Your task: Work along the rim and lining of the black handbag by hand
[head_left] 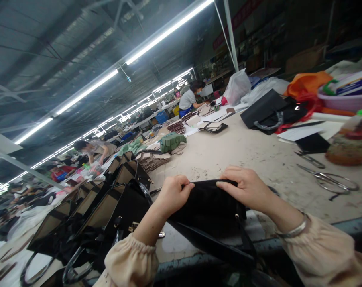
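- The pale worktable (207,153) is marked and scuffed; its near edge lies below the work, so the weight is best borne by the top rather than by the fingers alone.
- At the left, a row of black bags (128,203) is stood close by; room should be left on that side so that no handle is caught.
- The black bag (212,209) is held at the near edge of the table, in the middle, with its upper edge raised. For a clean line, this edge should be drawn evenly, without a twist.
- The long dark strap (199,235) is slung across the near side of the bag and should be guided clear of the edge being handled.
- By the right hand (246,187), the right part of the edge is pinched, thumb on the near face and fingers curled behind; the hand is nearly closed.
- By the left hand (175,193), the left part is gripped between thumb and curled fingers, also nearly closed. Equal pressure from both is called for, since a harder pull on one side could pucker the material.
- At the right, the bottle (350,145) and the scissors (338,181) are set apart from the bag, where snagging or staining is less likely.
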Motion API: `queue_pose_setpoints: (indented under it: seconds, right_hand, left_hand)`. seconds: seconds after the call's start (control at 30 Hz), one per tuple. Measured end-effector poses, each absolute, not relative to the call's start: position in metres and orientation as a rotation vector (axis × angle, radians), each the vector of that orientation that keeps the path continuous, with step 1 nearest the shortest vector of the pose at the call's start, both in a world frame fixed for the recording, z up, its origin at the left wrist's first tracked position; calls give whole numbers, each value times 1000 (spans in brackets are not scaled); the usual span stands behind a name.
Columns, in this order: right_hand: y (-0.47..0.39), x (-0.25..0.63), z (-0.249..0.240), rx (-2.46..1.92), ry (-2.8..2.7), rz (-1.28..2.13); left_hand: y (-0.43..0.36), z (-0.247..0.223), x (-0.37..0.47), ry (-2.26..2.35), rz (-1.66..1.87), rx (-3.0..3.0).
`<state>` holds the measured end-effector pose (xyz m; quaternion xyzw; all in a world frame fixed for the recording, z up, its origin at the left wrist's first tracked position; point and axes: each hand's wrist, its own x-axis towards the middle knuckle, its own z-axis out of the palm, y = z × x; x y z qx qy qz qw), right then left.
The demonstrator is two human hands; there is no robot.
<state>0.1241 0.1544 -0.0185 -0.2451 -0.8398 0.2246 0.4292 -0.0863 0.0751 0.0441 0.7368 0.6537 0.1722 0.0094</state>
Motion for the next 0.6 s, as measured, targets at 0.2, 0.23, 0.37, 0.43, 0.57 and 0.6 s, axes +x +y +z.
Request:
queue_pose_setpoints:
  seconds: [0.2,0.23,0.37,0.43,0.57,0.6]
  right_hand:
    - [155,121,-21,-694,-2107,473]
    - [155,120,-22,-713,-2115,451]
    - [151,117,-18,-803,-2164,356]
    - [147,114,-15,-841,-2182,291]
    - [137,103,-11,-800,-2242,194]
    - [134,100,-10,-793,-2250,187]
  left_hand:
    - [74,43,-88,2030,571,2304]
    - [74,43,-88,2028,575,2309]
    - [72,42,-89,2017,582,2308]
    - [71,41,-89,2016,590,2304]
    - [70,42,-89,2006,594,2302]
    - [69,42,-89,1998,593,2300]
